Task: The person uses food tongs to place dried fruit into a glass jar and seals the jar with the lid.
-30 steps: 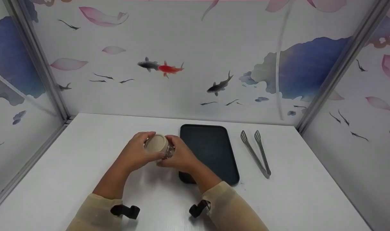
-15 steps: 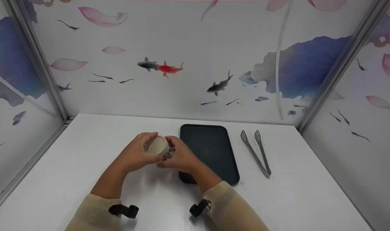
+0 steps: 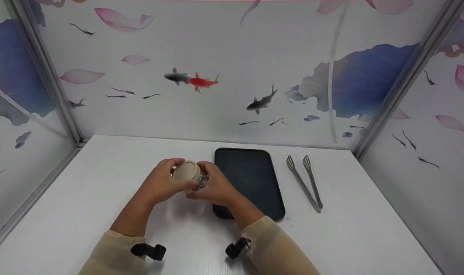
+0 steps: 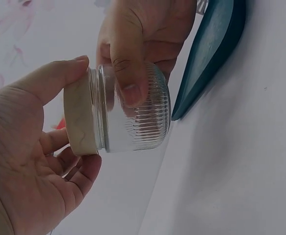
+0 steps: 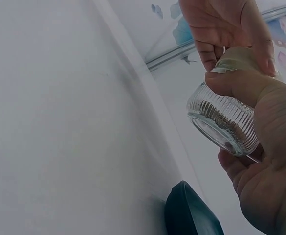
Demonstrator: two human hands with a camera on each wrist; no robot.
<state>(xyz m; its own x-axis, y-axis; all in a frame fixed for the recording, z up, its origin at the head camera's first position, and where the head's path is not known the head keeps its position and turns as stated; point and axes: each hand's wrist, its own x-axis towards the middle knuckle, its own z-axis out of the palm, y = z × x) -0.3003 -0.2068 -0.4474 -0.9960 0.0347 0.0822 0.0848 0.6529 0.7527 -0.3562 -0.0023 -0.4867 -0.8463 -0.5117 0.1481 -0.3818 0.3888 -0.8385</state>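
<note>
A small ribbed glass jar (image 4: 138,112) (image 5: 223,122) with a beige lid (image 3: 186,170) (image 4: 78,122) is held above the white table (image 3: 102,183), tilted with its lid toward me. My left hand (image 3: 161,185) grips the lid, thumb and fingers curled round its rim. My right hand (image 3: 215,185) grips the glass body, its thumb (image 4: 128,73) lying across the ribbed wall. The jar looks empty through the glass.
A dark rectangular tray (image 3: 251,179) lies just right of the hands. Metal tongs (image 3: 306,181) lie further right on the table. Printed panels with fish wall in the back and both sides. Black wrist mounts (image 3: 148,251) sit on both sleeves.
The hands and jar stay in nearly the same spot; the left hand shifts slightly round the lid.
</note>
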